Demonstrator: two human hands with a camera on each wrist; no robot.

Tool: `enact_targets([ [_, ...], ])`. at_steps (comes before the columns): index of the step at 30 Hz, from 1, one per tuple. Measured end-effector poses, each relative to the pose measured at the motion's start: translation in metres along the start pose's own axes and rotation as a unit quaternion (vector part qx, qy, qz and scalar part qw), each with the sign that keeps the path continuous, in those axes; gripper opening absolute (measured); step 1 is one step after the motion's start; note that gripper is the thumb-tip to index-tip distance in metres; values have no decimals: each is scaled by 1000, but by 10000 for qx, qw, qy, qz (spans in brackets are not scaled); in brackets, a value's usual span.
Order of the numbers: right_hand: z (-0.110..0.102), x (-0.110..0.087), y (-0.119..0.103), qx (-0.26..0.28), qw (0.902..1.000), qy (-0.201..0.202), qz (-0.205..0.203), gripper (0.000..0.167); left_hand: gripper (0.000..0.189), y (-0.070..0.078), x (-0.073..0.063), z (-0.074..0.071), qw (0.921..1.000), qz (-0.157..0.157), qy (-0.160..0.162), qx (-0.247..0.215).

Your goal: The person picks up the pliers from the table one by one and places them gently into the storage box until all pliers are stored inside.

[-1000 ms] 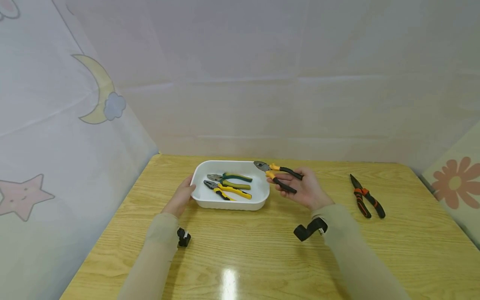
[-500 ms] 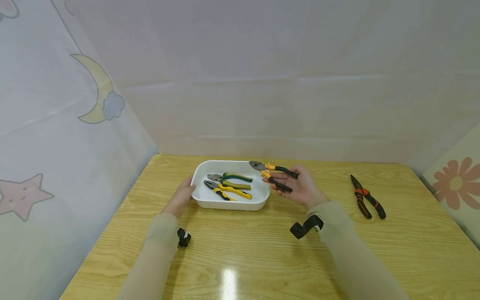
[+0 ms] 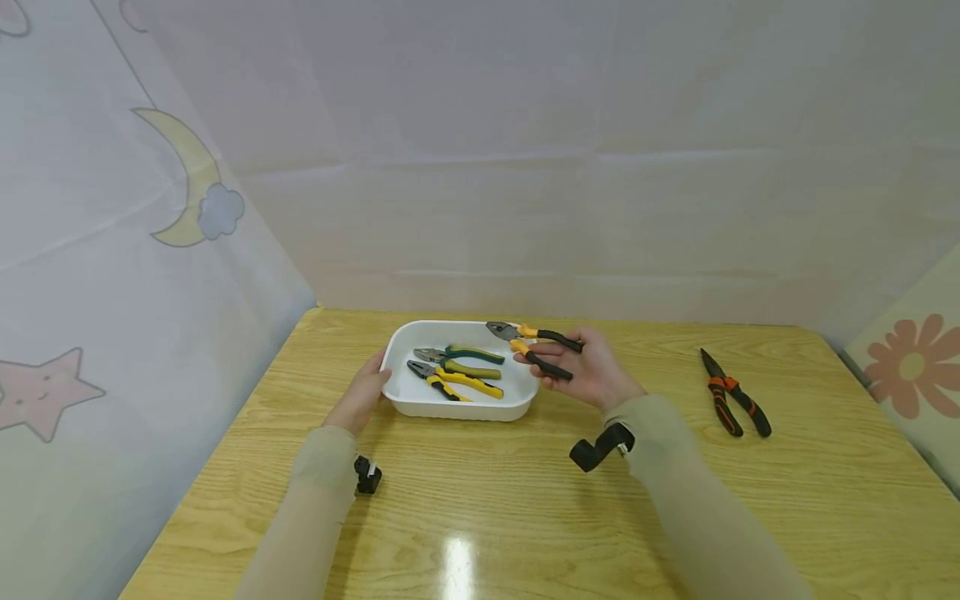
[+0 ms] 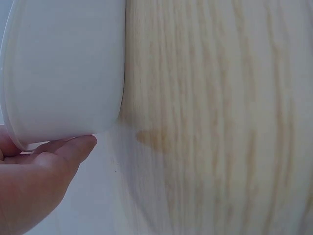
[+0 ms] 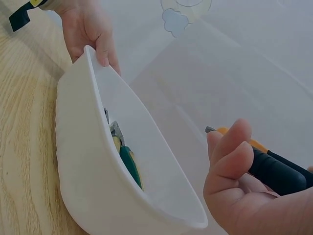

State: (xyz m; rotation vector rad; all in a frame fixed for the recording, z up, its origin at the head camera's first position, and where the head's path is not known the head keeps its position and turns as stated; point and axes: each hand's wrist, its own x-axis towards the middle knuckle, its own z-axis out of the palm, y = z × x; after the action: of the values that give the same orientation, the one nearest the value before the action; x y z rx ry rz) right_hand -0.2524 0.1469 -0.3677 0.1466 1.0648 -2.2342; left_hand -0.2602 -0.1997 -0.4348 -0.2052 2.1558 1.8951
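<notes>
My left hand (image 3: 362,395) grips the left end of a white plastic tray (image 3: 457,411), thumb over the rim and fingers along the outer wall. Inside lie green-handled pliers (image 3: 480,373) and yellow-and-black pliers (image 3: 471,382), jaws pointing left. My right hand (image 3: 597,375) holds a third pair, orange-and-black pliers (image 3: 551,367), by the handles. Their metal head overlaps the tray's right back rim in the head view. In the right wrist view, the fingers (image 5: 234,164) curl around a dark handle (image 5: 279,172). The left wrist view shows fingertips (image 4: 80,146) against the tray's outside wall.
Red-and-black long-nose pliers (image 3: 726,396) lie on the wooden table (image 3: 495,500) to the right, handles spread toward me. A pale cloth wall (image 3: 465,208) stands behind the table, with a printed cloth (image 3: 112,292) on the left side.
My right hand has carried the orange-and-black pliers leftward, so their head now overlaps the tray's right part. The left hand and the tray stay in place.
</notes>
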Motion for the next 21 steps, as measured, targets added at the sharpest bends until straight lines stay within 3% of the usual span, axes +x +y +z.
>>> enact_targets([
  [21,11,23,4,-133,9990,-177,377,50,51,-1,0,-1,9999,42,5,-99],
])
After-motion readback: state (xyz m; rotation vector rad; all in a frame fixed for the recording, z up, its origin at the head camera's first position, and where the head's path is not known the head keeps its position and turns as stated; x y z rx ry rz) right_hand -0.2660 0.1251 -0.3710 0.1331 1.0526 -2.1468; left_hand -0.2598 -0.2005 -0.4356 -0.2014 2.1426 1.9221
